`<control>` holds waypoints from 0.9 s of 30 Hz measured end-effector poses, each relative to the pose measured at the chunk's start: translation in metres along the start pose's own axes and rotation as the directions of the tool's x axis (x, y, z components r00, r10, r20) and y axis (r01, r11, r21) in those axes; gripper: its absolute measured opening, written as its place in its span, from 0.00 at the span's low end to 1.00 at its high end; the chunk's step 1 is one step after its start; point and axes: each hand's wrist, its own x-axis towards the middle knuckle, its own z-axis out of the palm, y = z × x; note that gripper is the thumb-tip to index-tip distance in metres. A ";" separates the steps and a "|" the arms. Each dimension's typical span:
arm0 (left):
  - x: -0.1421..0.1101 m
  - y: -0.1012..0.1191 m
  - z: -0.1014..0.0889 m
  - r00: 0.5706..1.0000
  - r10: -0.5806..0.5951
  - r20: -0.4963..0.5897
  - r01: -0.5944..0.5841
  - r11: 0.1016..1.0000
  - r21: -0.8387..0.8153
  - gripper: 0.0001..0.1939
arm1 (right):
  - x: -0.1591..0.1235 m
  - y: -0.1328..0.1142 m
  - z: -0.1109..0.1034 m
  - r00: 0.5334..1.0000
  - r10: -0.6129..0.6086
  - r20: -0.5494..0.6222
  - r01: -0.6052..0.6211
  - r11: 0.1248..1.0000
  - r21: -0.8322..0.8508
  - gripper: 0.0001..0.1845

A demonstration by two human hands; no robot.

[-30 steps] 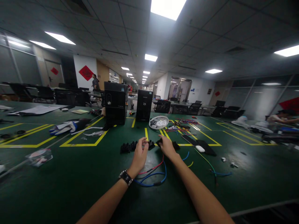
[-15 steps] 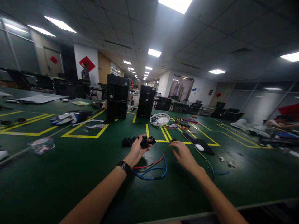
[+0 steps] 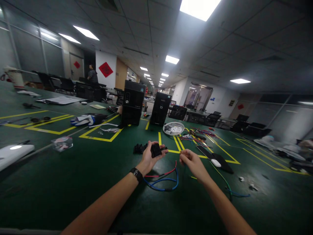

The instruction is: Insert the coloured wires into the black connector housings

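In the head view my left hand (image 3: 148, 160), palm turned up, is closed round a small black block-shaped part (image 3: 156, 150). More black parts (image 3: 139, 148) stand in a row on the table just left of that hand. To the right, my right hand (image 3: 193, 164) hovers with thumb and fingers pinched together; what they hold, if anything, is too small to make out. Below and between the hands lies a looped blue wire (image 3: 161, 190) with a red wire (image 3: 163, 174). A short yellow wire (image 3: 193, 178) lies under my right hand.
Two black computer towers (image 3: 133, 103) stand behind. A white round basket (image 3: 173, 128), bundled coloured wires (image 3: 202, 134), a phone (image 3: 204, 151) and a white case (image 3: 215, 163) lie to the right. Gloves (image 3: 85, 120) and a clear bag (image 3: 62, 143) are left. A person (image 3: 92, 75) stands far back.
My left hand has turned palm up and now holds a black part lifted off the table. My right hand moved right, away from the black parts, and its fingers closed. The view swung left.
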 end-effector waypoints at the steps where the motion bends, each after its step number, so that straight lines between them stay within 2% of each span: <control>1: 0.000 0.000 0.000 1.000 0.011 0.011 -0.011 1.000 -0.004 0.17 | 0.003 -0.008 0.015 0.999 0.030 0.040 -0.034 0.992 0.118 0.14; 3: 0.000 -0.001 0.001 0.999 0.035 0.025 -0.034 0.999 -0.019 0.17 | 0.007 -0.017 0.045 0.989 0.082 0.125 -0.116 0.949 0.293 0.17; 5: 0.001 -0.002 0.002 0.998 0.056 0.031 -0.055 0.998 -0.043 0.18 | 0.010 -0.018 0.070 0.979 0.118 0.169 -0.176 0.902 0.394 0.18; 8: 0.002 -0.004 0.003 0.997 0.072 0.031 -0.070 0.996 -0.059 0.18 | 0.012 -0.011 0.090 0.980 0.158 0.122 -0.196 0.869 0.454 0.19; 13: 0.000 -0.007 0.006 0.994 0.096 0.042 -0.097 0.995 0.025 0.16 | 0.011 -0.005 0.090 0.986 0.165 0.011 -0.148 0.855 0.496 0.17; 18: -0.005 -0.009 0.010 0.990 0.132 0.053 -0.139 0.980 0.145 0.16 | 0.008 -0.013 0.093 0.978 0.210 0.001 -0.184 0.859 0.478 0.16; 27: -0.004 -0.011 0.007 0.977 0.185 0.104 -0.202 0.962 0.186 0.21 | 0.006 -0.011 0.092 0.972 0.235 -0.015 -0.200 0.857 0.474 0.18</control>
